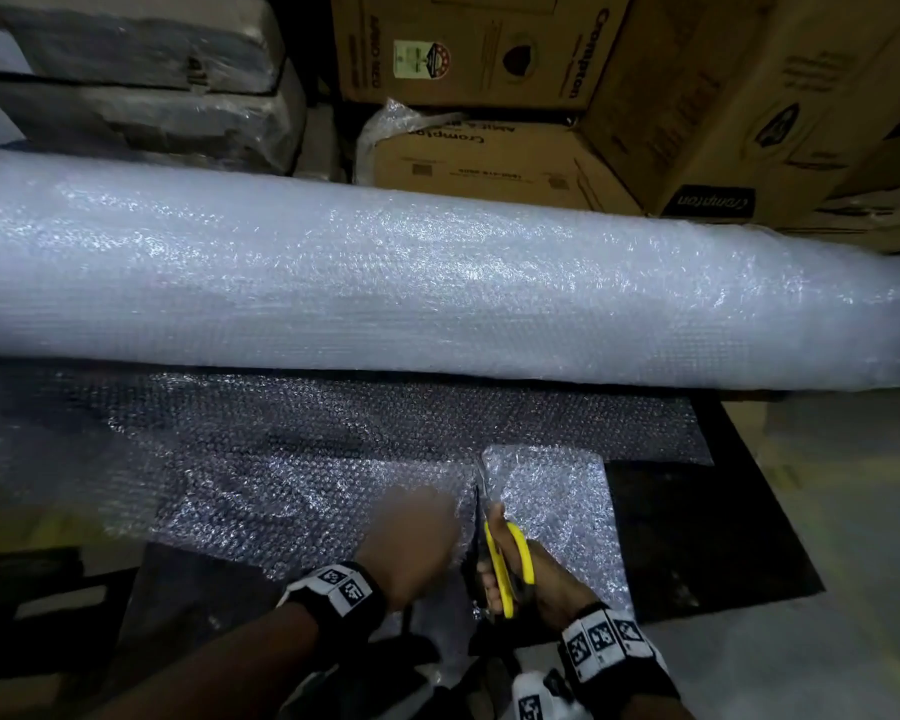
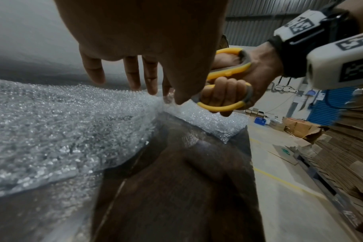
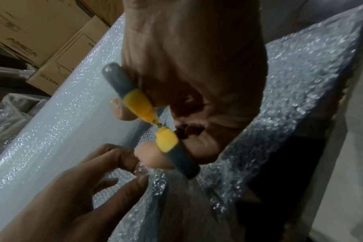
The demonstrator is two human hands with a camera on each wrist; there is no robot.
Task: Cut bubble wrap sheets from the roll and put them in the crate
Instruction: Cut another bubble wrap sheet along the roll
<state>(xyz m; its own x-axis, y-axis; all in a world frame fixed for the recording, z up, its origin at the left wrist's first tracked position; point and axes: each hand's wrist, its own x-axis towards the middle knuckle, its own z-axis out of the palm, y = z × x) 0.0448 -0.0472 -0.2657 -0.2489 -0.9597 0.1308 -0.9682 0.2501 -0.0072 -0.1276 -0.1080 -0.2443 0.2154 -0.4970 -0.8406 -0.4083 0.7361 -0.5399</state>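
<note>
"Crompton" is printed upside down on the cardboard boxes (image 1: 468, 49) behind the bubble wrap roll (image 1: 437, 283); one carton (image 3: 58, 65) behind it reads "25 Litres".

head view looks down from above both hands; each wrist view sits close behind its own hand (image 2: 139, 32) (image 3: 193, 57), facing forward; all share the scissors (image 1: 507, 569).
</note>
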